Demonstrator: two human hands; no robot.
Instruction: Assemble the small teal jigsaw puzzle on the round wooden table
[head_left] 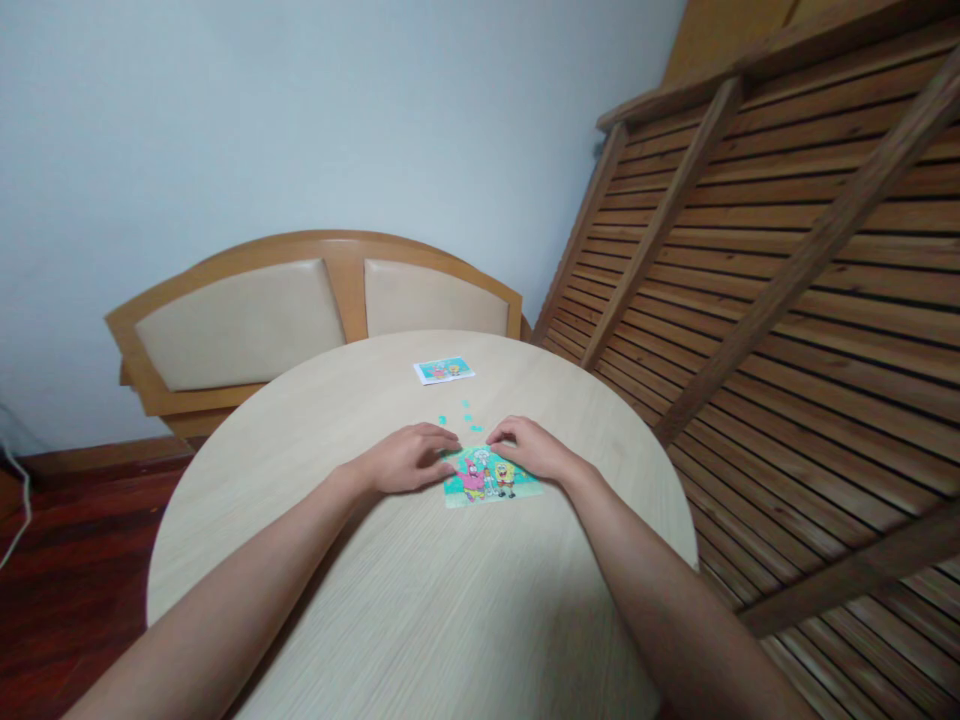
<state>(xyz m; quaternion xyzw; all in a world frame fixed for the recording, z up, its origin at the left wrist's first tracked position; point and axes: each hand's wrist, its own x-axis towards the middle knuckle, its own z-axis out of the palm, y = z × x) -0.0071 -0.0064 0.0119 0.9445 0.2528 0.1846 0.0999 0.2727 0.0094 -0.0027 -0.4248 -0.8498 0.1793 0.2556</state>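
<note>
A jigsaw puzzle with a pink starfish, a pale squid and a yellow sponge on a turquoise ground lies flat on the round table. My left hand rests at its upper left edge, thumb and fingers apart, the tips touching or just over the puzzle. At the top right edge is my right hand, its thumb and forefinger pinched together. Whatever lies between those tips is too small and covered to make out. Several loose turquoise puzzle pieces are scattered just beyond the hands.
A small printed picture sheet with the same characters lies toward the table's far side. Behind the table stands a wooden headboard with cream panels against the wall. A slatted wooden frame leans close along the right.
</note>
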